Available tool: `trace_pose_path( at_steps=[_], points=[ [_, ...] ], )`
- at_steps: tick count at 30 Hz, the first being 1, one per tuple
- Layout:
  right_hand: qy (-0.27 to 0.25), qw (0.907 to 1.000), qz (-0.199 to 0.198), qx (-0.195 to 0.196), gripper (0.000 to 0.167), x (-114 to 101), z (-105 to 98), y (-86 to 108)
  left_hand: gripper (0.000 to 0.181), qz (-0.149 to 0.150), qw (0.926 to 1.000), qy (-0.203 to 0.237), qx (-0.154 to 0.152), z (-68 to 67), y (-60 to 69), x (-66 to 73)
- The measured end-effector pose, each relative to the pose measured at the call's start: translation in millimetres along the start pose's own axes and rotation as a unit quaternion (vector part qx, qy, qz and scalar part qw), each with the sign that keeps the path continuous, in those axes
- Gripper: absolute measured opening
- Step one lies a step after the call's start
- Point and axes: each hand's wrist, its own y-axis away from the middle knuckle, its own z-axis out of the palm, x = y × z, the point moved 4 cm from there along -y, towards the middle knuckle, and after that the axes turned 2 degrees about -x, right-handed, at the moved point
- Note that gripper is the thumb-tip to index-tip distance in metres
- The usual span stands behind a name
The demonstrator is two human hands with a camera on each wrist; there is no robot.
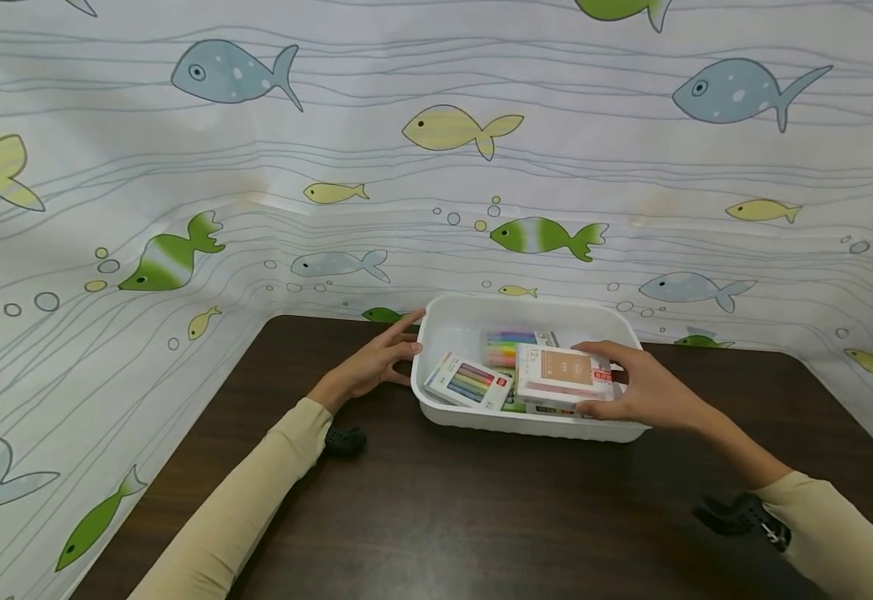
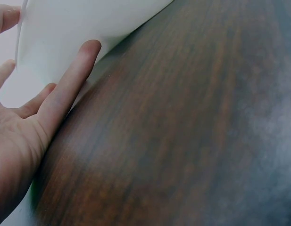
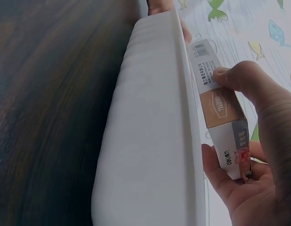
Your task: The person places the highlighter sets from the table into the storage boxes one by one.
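My right hand (image 1: pixel 654 387) grips a white and tan carton marked 12 (image 1: pixel 564 375), thumb on the near side and fingers round its right end. The carton is over the right part of a white plastic bin (image 1: pixel 534 425). In the right wrist view the carton (image 3: pixel 220 106) is tilted beside the bin's wall (image 3: pixel 145 122). At the bin's left end, my left hand (image 1: pixel 369 362) touches the rim and outer wall with extended fingers. Inside the bin, a flat pack of coloured pens (image 1: pixel 470 382) leans at the left, and a pack of rainbow-coloured pens (image 1: pixel 504 346) lies behind it.
The bin stands at the back of a dark wooden table (image 1: pixel 436 517). A white cloth (image 1: pixel 376 150) printed with fish hangs behind and beside the table. Black wrist straps (image 1: pixel 744 517) show at both sleeves. Other packs under the carton are partly hidden.
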Motion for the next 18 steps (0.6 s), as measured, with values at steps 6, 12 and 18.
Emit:
trace_pose_path(
  at_steps=[6,12,18],
  points=[
    [-0.008,0.9998,-0.009,-0.013,0.079,-9.2,12.9,-15.8,0.066,-0.004,1.0000,0.004,0.004,0.3,0.9,1.2],
    [0.024,0.9993,-0.025,-0.013,0.081,-19.4,25.9,-29.1,0.067,-0.003,1.0000,0.003,-0.002,0.4,1.2,0.5],
    [0.054,0.9983,-0.023,0.005,0.084,-24.1,30.8,-32.1,0.066,-0.004,1.0000,0.005,-0.005,1.2,0.4,1.2]
  ],
)
